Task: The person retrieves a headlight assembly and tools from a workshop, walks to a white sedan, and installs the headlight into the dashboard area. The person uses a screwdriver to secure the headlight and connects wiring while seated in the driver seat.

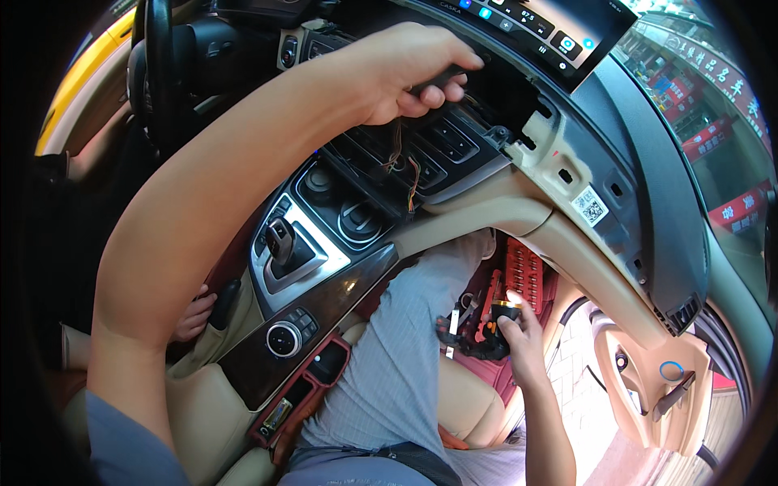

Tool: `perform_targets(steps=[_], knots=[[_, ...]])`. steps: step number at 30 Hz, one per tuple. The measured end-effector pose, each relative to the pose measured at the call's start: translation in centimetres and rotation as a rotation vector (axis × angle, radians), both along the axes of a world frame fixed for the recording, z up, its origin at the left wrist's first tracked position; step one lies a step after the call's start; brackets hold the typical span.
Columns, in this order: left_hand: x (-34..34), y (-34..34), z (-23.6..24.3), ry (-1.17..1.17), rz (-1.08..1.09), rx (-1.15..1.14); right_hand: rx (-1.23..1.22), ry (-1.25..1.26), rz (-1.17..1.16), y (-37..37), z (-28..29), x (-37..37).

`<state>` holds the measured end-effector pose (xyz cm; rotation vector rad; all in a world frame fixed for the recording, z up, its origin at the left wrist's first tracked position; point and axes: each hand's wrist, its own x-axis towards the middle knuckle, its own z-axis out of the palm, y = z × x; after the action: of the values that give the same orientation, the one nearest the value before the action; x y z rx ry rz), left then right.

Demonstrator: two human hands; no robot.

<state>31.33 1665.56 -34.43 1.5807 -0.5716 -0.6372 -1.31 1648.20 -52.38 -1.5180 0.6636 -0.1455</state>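
Note:
My left hand point(415, 66) reaches across to the open centre of the dashboard point(478, 162). Its fingers are curled around a small black object point(442, 78), mostly hidden by the palm and thumb. Below that hand hang loose thin wires point(412, 190) with a connector. My right hand point(523, 328) is low beside my right leg, closed on a black cylindrical tool with a yellow band point(507, 309); its exact kind does not show. Close by lie a red-handled tool point(489, 300) and a dark bundle point(478, 347).
A red case of bits point(525, 271) lies in the footwell. The lit screen point(543, 36) juts above the dashboard. Between the seats are the gear lever point(281, 239) and a round control knob point(284, 338). Another person's hand point(193, 314) rests at left. The passenger door point(648, 389) stands ajar.

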Motion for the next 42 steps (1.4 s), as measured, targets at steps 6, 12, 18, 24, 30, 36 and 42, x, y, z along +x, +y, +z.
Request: perform_targets(steps=[6,12,18,24,30,36,42], knots=[[-0.9,-0.4,-2.5,-1.775,0.422,0.34,-0.172,0.495,-0.106,-5.5,-16.5,-3.2],[-0.7,-1.1,-2.0,-1.202,0.496,0.225,-0.19,0.705,-0.074,-6.0,-23.9,-5.0],[-0.1,-0.4,-0.6,0.272,0.194,-0.266,-0.437,0.855,-0.021,-6.6,-27.9,-7.2],[-1.5,-1.0,-2.2,-0.967,0.306,0.227,-0.478,0.868,0.03,-6.6,-27.7,-8.5],[-1.9,-1.3,-3.4,-1.109,0.438,0.153,-0.45,0.962,0.148,-6.7,-27.0,-8.3],[-2.4,-1.8,-3.2,-0.94,0.442,0.143,-0.569,0.957,0.173,-5.9,-26.5,-8.1],[-3.6,-2.2,-3.2,-0.842,0.473,0.059,-0.572,0.958,0.21,-6.1,-26.6,-8.2]])
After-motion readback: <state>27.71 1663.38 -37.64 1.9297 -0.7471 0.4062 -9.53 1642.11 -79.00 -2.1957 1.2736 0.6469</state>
